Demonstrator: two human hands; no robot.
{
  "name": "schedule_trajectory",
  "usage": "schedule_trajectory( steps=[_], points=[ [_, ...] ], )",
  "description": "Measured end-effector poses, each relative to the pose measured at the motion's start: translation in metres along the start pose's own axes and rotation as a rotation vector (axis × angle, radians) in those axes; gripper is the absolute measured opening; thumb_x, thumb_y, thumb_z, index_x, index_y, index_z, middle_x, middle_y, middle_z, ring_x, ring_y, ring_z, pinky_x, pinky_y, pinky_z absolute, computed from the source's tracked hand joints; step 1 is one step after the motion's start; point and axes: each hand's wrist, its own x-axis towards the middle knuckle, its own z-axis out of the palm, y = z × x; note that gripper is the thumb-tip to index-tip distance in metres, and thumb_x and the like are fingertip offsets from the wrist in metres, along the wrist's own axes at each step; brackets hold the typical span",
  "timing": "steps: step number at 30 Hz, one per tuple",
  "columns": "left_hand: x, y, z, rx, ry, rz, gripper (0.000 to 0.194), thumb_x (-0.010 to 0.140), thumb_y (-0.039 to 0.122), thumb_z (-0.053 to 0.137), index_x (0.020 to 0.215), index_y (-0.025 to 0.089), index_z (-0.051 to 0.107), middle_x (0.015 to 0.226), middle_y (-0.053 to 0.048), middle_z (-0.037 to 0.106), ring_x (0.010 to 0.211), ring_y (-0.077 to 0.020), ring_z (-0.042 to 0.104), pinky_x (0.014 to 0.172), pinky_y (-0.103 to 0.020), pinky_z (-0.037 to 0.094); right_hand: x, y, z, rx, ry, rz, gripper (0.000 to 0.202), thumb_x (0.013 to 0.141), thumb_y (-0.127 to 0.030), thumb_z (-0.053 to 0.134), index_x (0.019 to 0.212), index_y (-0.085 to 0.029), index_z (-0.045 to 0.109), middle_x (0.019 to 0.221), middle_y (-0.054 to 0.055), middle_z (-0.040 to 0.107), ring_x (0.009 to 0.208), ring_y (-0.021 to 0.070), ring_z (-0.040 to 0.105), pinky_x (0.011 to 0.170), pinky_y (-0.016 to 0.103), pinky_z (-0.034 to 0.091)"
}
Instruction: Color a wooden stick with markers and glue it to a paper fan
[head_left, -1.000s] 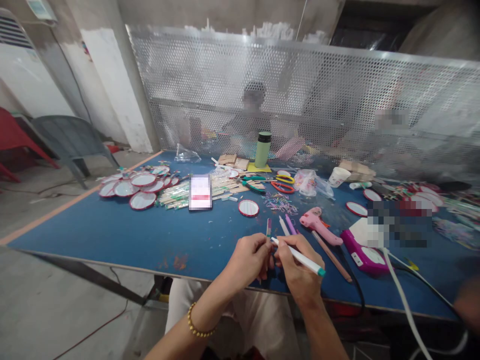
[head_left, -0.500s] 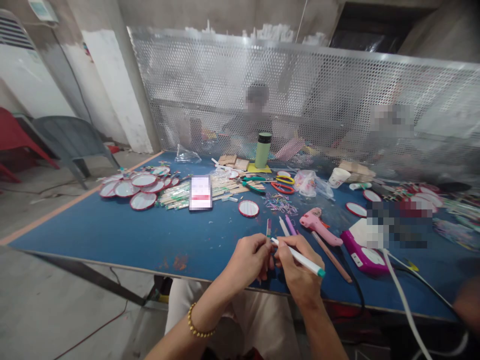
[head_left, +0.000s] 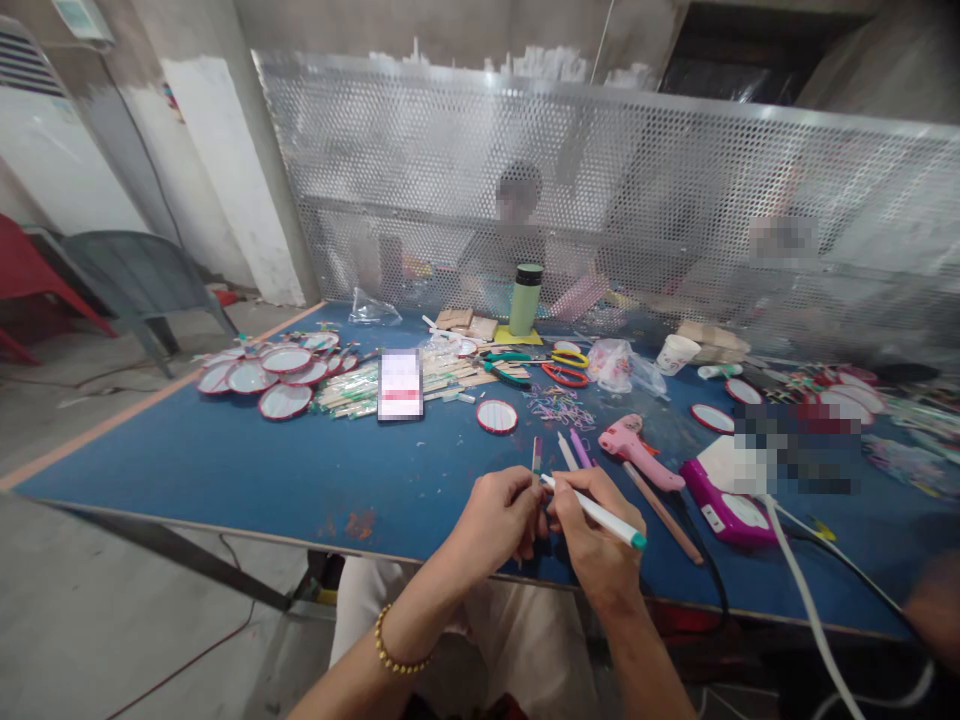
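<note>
Hands almost together just below the middle of the frame, both closed on something. Left hand (head_left: 495, 520) pinching one slim stick (head_left: 537, 452), roughly upright, purple near the top and paler lower down; bottom part hidden by fingers, so can't tell there. Right hand (head_left: 596, 545) gripping one white marker (head_left: 611, 519) like a pen, green end toward lower right, other end right by the stick, can't tell if touching.

Near edge of the blue table (head_left: 247, 460) right around the wrists, so pretty tight toward the bottom of the frame. Way more elbow room to the left, wide blue stretch out to the pale slanting edge. More cramped on the right: two pens (head_left: 579, 448) just above the fingers (one white, one purple), one pink glue gun (head_left: 641, 450), one brownish-pink rod (head_left: 664, 512).

One red-rimmed disc (head_left: 496, 416) by itself near center, two more at right, plus piles far left and far right, too overlapped to count. Farther up, one phone (head_left: 400, 384), one green bottle (head_left: 526, 305), one paper cup (head_left: 678, 354).
</note>
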Motion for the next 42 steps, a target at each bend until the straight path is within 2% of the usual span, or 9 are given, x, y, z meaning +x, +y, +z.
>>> schedule_trajectory(
  steps=[16, 22, 28, 35, 42],
  points=[
    [0.0001, 0.0004, -0.0001, -0.005, 0.001, 0.007, 0.035, 0.089, 0.044, 0.049, 0.064, 0.020, 0.050, 0.047, 0.004, 0.051, 0.034, -0.0096, 0.048, 0.033, -0.018, 0.037, 0.0011, -0.0002, 0.0002, -0.006, 0.012, -0.038, 0.017, 0.088, -0.028, 0.059, 0.075, -0.020, 0.067, 0.054, -0.003, 0.065, 0.043, 0.0127, 0.059, 0.043, 0.022, 0.048],
    [0.0006, -0.0007, -0.0001, -0.018, 0.001, -0.002, 0.034, 0.088, 0.044, 0.050, 0.064, 0.020, 0.051, 0.045, 0.003, 0.051, 0.034, -0.0100, 0.048, 0.034, -0.018, 0.037, -0.0011, 0.0006, -0.0005, -0.019, 0.022, -0.046, 0.018, 0.090, -0.028, 0.058, 0.077, -0.020, 0.068, 0.056, -0.002, 0.066, 0.044, 0.0124, 0.060, 0.044, 0.022, 0.048],
    [0.0001, 0.0015, 0.0005, -0.046, -0.006, -0.012, 0.036, 0.087, 0.047, 0.052, 0.064, 0.020, 0.052, 0.043, 0.004, 0.049, 0.033, -0.0107, 0.048, 0.034, -0.019, 0.037, -0.0016, 0.0000, -0.0010, -0.002, 0.039, -0.113, 0.015, 0.090, -0.025, 0.059, 0.079, -0.019, 0.068, 0.055, -0.003, 0.065, 0.041, 0.0106, 0.058, 0.041, 0.021, 0.046],
    [-0.0012, 0.0018, 0.0004, -0.016, 0.005, 0.008, 0.030, 0.087, 0.037, 0.048, 0.063, 0.021, 0.049, 0.042, 0.004, 0.049, 0.033, -0.0109, 0.048, 0.034, -0.018, 0.037, 0.0013, -0.0056, -0.0011, -0.014, 0.011, -0.136, 0.016, 0.090, -0.024, 0.060, 0.077, -0.019, 0.068, 0.053, -0.004, 0.065, 0.041, 0.0103, 0.058, 0.041, 0.020, 0.045],
    [-0.0014, 0.0014, 0.0003, 0.000, 0.003, 0.013, 0.028, 0.087, 0.037, 0.048, 0.064, 0.021, 0.049, 0.044, 0.004, 0.049, 0.035, -0.0109, 0.050, 0.034, -0.018, 0.038, 0.0027, -0.0072, -0.0013, -0.010, 0.005, -0.145, 0.016, 0.090, -0.023, 0.060, 0.077, -0.019, 0.068, 0.054, -0.004, 0.065, 0.041, 0.0096, 0.058, 0.041, 0.018, 0.046]
  ],
)
